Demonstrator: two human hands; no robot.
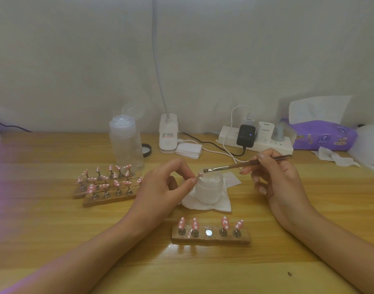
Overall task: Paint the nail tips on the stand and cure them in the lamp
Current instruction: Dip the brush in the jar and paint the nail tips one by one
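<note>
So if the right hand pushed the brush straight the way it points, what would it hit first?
The brush likely meets the nail tip the left hand pinches above the jar; depth is unclear.

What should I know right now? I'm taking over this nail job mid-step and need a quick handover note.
Left hand pinches one nail tip above the jar.
Right hand holds the brush, bristles beside that tip.
Near stand: four pink dotted tips, middle slot empty.
More dotted tips stand on the left stands.
Done: pink base and white dots on the standing tips.
Left: coat the held tip, reseat it, cure; no curing lamp is clearly visible.
</note>
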